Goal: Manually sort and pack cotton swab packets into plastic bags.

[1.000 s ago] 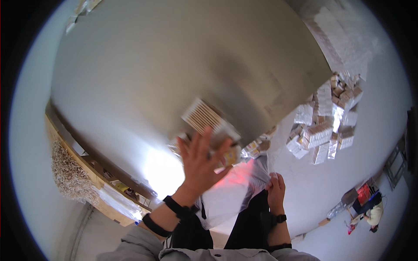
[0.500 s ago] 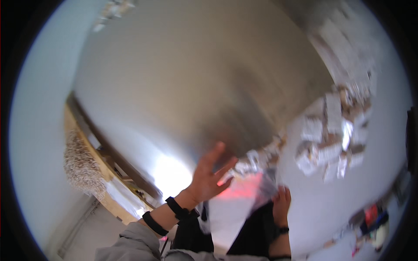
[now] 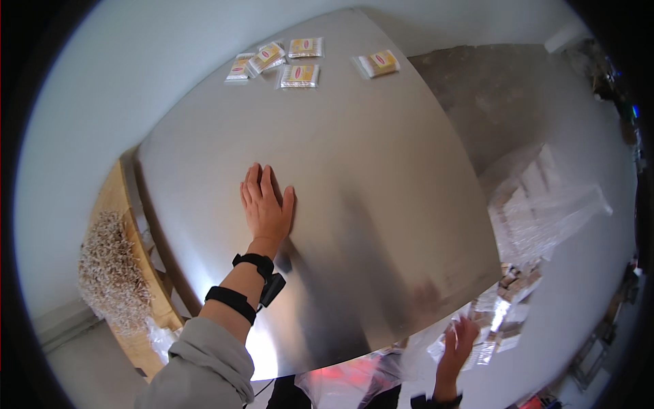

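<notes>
My left hand (image 3: 266,213) lies palm down on a shiny metal tabletop (image 3: 381,143), its fingers stretched out and the thumb apart. No object is under or in it that I can see. Black straps circle the left wrist and forearm. Off the table's near right edge is my right hand (image 3: 460,343), fingers pointing up, beside a sheet of clear plastic (image 3: 426,344). The right fingers are smeared, so whether they grip the plastic does not show. Toward the table's far edge lie several small clear packets with yellow labels (image 3: 298,76); one packet (image 3: 379,63) sits apart, farther right.
A wooden tray (image 3: 136,221) at the left holds a heap of thin pale sticks (image 3: 112,269). Right of the table, a large clear bag (image 3: 545,204) and a pile of packets (image 3: 501,313) stand lower down. Clear plastic with red below (image 3: 347,375) lies over my lap.
The view has swung toward the table's far side, bringing the yellow-labelled packets into sight. My left hand has gone from above the near edge to flat on the tabletop.
</notes>
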The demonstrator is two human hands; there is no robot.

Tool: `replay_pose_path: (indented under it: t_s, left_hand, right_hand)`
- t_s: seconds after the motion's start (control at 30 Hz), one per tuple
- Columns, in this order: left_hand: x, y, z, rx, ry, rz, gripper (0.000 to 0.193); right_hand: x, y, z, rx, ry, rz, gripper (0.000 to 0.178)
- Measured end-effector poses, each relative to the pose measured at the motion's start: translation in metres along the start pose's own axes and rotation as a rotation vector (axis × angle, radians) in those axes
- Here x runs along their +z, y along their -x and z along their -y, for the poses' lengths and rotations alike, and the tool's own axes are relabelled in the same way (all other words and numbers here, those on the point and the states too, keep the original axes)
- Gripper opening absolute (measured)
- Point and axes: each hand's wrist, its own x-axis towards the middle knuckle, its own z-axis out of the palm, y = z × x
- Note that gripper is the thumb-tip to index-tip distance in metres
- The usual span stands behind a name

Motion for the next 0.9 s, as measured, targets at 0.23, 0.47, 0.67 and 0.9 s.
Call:
replay_pose_path:
  t_s: [0.23,0.47,0.67,0.9]
  left_hand:
    - [-0.002,0.006,0.016,-0.063,0.024,0.048,0.057]
    - [0.000,0.028,0.004,-0.118,0.081,0.125,0.058]
    - [-0.007,0.032,-0.007,-0.117,0.098,0.164,0.055]
    - [-0.005,0.025,-0.007,-0.158,0.113,0.192,0.057]
  right_hand:
    - [0.225,-0.280,0.166,-0.528,0.143,0.253,0.036]
    - [0.332,-0.368,0.242,-0.183,0.046,0.050,0.063]
    - [0.371,-0.349,0.271,-0.495,0.343,0.200,0.068]
    - [0.414,-0.325,0.301,-0.708,0.566,0.285,0.067]
